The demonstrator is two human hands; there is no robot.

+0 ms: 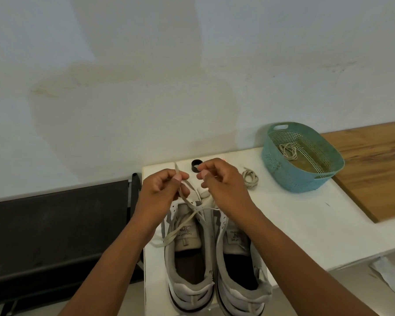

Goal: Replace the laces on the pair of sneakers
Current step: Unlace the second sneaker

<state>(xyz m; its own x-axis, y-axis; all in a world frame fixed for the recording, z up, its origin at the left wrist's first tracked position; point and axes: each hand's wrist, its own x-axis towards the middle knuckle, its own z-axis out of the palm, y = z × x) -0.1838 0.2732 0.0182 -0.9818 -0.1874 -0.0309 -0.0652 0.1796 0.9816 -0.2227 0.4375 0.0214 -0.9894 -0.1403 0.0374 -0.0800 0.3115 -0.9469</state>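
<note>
The left hand (162, 190) pinched one end of the lace (187, 221) above the left sneaker (188, 258), which stood heel-near on the white table (294, 224). The right hand (224, 181), fingers curled, appeared to pinch its other end above the right sneaker (240, 270). A coiled lace (250, 179) lay just beside it, another in the blue basket (283, 169).

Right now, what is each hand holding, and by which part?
Left hand pinches the lace of the left sneaker near its free end. Right hand seems to pinch the lace's other run; that grip is unclear.
</note>
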